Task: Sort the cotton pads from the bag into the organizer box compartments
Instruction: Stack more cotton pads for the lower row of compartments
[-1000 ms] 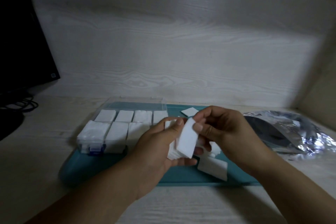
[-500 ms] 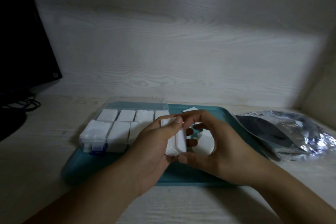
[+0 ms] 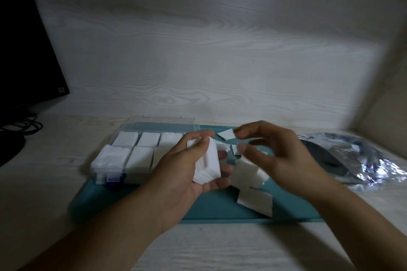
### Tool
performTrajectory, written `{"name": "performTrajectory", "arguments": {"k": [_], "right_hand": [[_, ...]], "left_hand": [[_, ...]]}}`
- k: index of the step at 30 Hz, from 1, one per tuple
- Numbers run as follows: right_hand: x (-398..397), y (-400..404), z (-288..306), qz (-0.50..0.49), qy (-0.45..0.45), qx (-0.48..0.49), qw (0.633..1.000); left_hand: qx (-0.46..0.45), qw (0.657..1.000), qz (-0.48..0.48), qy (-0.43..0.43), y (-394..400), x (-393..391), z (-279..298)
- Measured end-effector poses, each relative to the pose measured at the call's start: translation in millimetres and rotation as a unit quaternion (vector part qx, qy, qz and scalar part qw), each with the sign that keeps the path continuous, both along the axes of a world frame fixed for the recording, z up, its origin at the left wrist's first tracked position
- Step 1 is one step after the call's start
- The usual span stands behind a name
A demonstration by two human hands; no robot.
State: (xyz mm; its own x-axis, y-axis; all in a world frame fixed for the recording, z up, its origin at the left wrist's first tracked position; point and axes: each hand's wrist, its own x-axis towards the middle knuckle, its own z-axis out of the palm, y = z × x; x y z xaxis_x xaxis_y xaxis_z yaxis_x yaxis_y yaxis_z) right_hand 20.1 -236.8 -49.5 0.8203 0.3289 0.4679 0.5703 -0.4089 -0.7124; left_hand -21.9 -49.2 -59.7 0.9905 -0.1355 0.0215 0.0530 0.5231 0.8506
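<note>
My left hand [image 3: 187, 174] grips a thick stack of white cotton pads [image 3: 207, 163] above the teal tray [image 3: 209, 207]. Just to its right hovers my right hand [image 3: 275, 156], fingers loosely spread and holding nothing, over loose cotton pads [image 3: 251, 171] lying on the tray. Another loose pad [image 3: 255, 201] lies nearer the tray's front and a single pad [image 3: 225, 134] further back. The clear organizer box [image 3: 123, 160] stands on the tray's left end, its visible compartments filled with pads. The silver bag [image 3: 361, 156] lies open to the right of the tray.
A dark monitor [image 3: 26, 46] and black cables [image 3: 24, 125] occupy the far left of the pale wooden desk [image 3: 220, 246]. A wood-grain wall [image 3: 209, 61] closes the back, and a side panel [image 3: 389, 103] stands at the right.
My right hand has let go of the stack and drawn away to the right, fingers spread. My left hand keeps the stack, now tilted upright. Loose pads beneath the hands show again.
</note>
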Motion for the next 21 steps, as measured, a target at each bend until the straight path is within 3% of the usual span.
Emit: {"name": "performTrajectory", "arguments": {"k": [2,5,13,21], "right_hand": [[7.7,-16.4,5.8,-0.079,-0.042,-0.148,0.985],[10.9,-21.7,2.4,-0.084,0.032,-0.326,0.941],[6.8,6.1,-13.3,-0.141,0.067,-0.393,0.906],[4.5,8.7,-15.2,-0.139,0.041,-0.341,0.929]], "left_hand": [[-0.003,1.000,0.014,0.007,1.4,1.5,1.6],[0.001,0.999,0.032,0.015,3.2,4.0,0.7],[0.014,0.998,0.052,0.012,3.4,4.6,-1.7],[0.028,0.998,0.059,0.007,1.9,5.0,-2.5]]}}
